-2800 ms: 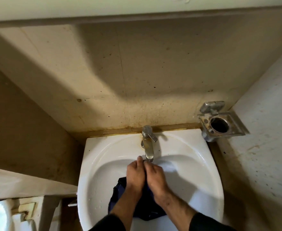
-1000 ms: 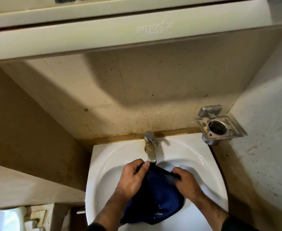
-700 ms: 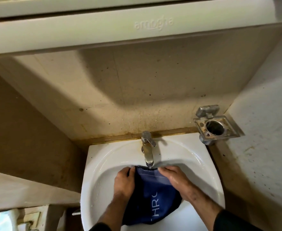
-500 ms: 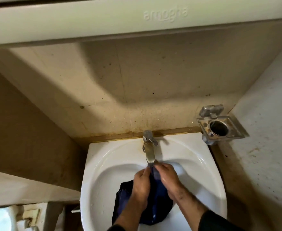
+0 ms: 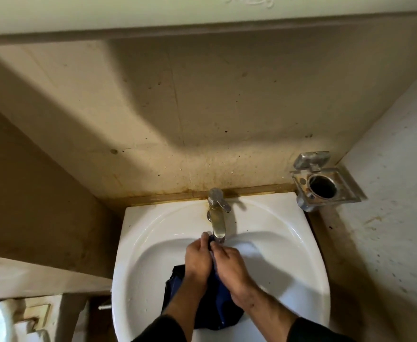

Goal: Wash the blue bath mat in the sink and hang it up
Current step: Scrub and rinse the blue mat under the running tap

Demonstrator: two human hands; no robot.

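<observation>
Glossy white ceramic sink (image 5: pixel 138 233), tarnished metal tap (image 5: pixel 217 218), dark cloth mat (image 5: pixel 217 302)

Both hands bunched on blue mat (image 5: pixel 217 304) in white sink (image 5: pixel 138 255), right under tap (image 5: pixel 218 218) spout. Left hand (image 5: pixel 197 261) and right hand (image 5: pixel 230 266) side by side, gripping cloth. Metal holder (image 5: pixel 323 181) on right wall.

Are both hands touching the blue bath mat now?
Touching. The head view shows the left hand and the right hand side by side, fingers curled around the bunched blue bath mat below the tap.
</observation>
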